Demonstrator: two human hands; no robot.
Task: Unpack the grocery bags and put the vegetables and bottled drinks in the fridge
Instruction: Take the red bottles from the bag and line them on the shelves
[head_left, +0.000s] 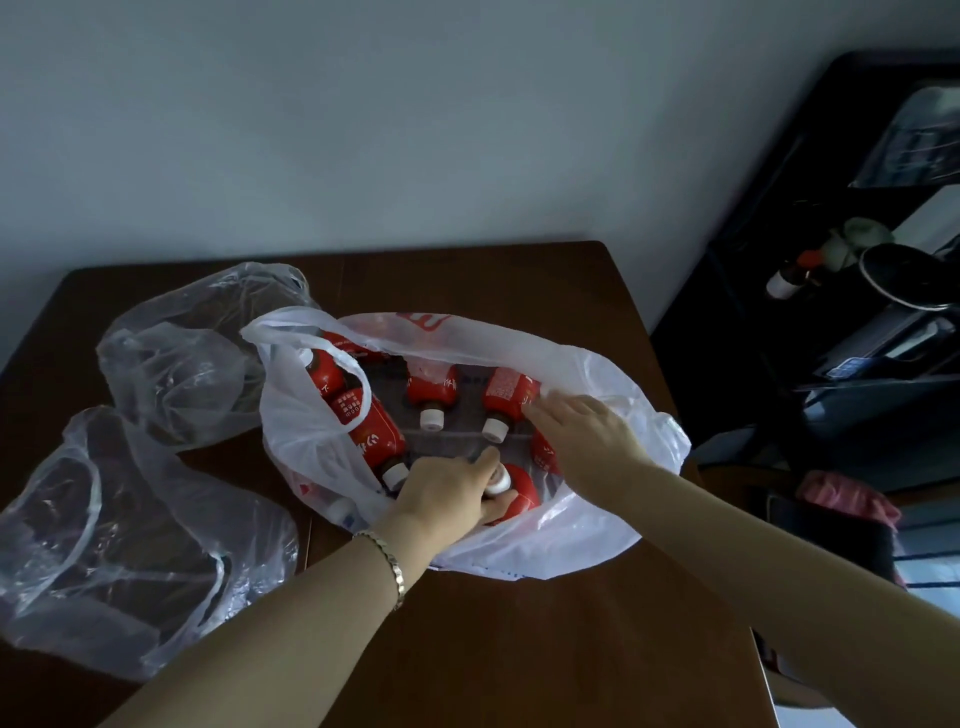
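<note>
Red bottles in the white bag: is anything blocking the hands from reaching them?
Nothing visible. The white bag lies open; the left hand grips the nearest bottle by its neck, and the right hand touches another bottle.

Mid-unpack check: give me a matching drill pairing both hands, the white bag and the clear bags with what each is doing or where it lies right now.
Things:
1. left hand
2. right hand
3. white bag
4. clear bags

States:
A. crumpled on the table's left side
B. grips the near bottle by its neck
C. holds both bottles, mid-table
D. straight fingers touch the far bottle

Pairs: 1-B, 2-D, 3-C, 4-A
</note>
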